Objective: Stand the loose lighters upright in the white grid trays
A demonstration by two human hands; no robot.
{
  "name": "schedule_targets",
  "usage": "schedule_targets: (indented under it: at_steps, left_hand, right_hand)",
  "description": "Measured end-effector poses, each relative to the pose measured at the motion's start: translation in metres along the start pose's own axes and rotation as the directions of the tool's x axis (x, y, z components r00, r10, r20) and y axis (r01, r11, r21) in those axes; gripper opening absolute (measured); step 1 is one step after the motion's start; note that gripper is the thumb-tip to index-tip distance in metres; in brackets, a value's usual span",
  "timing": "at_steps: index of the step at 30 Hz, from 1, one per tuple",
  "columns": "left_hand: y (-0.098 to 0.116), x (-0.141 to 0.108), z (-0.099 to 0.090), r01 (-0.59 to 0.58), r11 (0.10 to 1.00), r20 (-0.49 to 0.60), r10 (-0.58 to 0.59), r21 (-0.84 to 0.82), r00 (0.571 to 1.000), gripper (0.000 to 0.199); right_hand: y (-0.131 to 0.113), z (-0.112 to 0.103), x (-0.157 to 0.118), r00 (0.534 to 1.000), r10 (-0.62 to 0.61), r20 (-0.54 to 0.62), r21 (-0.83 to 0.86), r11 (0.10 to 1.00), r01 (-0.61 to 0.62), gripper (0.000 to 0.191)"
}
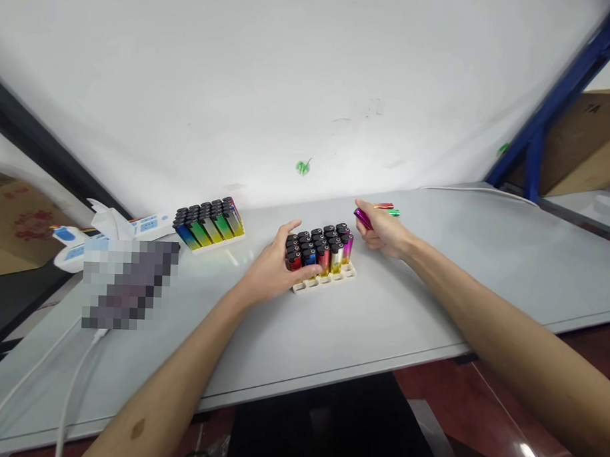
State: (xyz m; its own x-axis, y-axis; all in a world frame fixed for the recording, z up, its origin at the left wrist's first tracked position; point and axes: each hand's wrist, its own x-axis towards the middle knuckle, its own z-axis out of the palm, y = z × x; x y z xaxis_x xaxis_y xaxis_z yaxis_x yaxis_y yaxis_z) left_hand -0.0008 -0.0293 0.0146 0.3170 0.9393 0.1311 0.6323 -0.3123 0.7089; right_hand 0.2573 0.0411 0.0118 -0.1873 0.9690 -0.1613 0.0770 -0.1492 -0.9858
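Note:
A white tray [324,280] on the table holds rows of upright cigarette lighters with black tops and shiny coloured bodies. Its nearest row of slots has no lighters in the part I can see. My left hand [273,267] steadies the tray's left side, thumb across the front lighters and fingers toward the back. Just right of the tray, my right hand [383,230] is closed around a purple lighter [363,218], which is tilted. Partly hidden behind that hand are a red lighter [384,206] and a green lighter [394,213].
Another tray full of lighters [208,223] stands at the back left. Near it are a power strip [152,224] with plugs and a blurred dark object [135,282] with a white cable [74,374]. A white wall [310,89] borders the table's back.

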Motion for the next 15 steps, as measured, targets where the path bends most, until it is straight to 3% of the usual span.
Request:
schedule_targets:
  at_steps: [8, 15]
  left_hand:
    - [-0.002, 0.0008, 0.0005, -0.006, 1.0, 0.004, 0.006, 0.0, 1.0, 0.095]
    - [0.0008, 0.0005, -0.0003, 0.009, 1.0, 0.006, -0.009, 0.002, 1.0, 0.095]
  right_hand:
    - [0.004, 0.0074, 0.0025, 0.999, -0.022, -0.023, -0.001, 1.0, 0.022, 0.044]
    - [0.0044, 0.0098, 0.0024, 0.996, -0.035, -0.079, 0.016, 0.999, 0.036, 0.056]
